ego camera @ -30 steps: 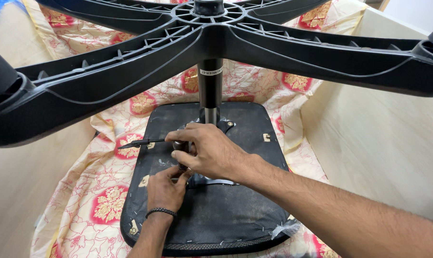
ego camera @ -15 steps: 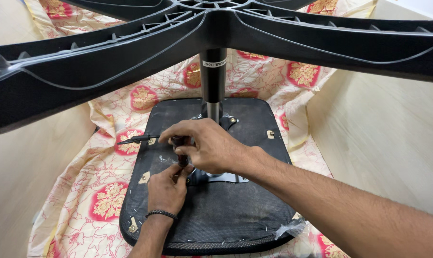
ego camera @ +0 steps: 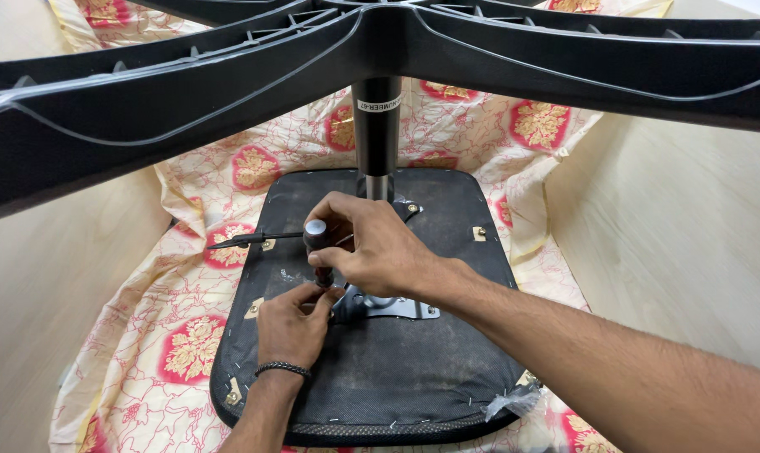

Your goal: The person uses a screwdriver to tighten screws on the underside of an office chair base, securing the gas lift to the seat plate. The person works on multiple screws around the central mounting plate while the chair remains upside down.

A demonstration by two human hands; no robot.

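An office chair lies upside down, and the black underside of its seat (ego camera: pixel 413 369) faces me. Its black star base (ego camera: pixel 229 92) spreads across the top of the view on a central column (ego camera: pixel 376 134). My right hand (ego camera: pixel 376 243) grips the dark handle of a screwdriver (ego camera: pixel 315 247) held upright over the seat. My left hand (ego camera: pixel 292 323) pinches the tool's lower end, close to the metal mounting plate (ego camera: pixel 388 306). A thin black lever (ego camera: pixel 246 242) sticks out to the left of the mechanism.
A cream cloth (ego camera: pixel 195 352) with red and gold flower patterns lies under the seat. Light wood flooring (ego camera: pixel 682 235) shows on both sides. The base's arms hang close above the hands. A scrap of clear wrap (ego camera: pixel 510 403) clings to the seat's front right corner.
The view has tilted down and closer, so the base now fills the top. My right hand has shifted its grip and the screwdriver handle's top now shows. My left hand stays at the tool's tip.
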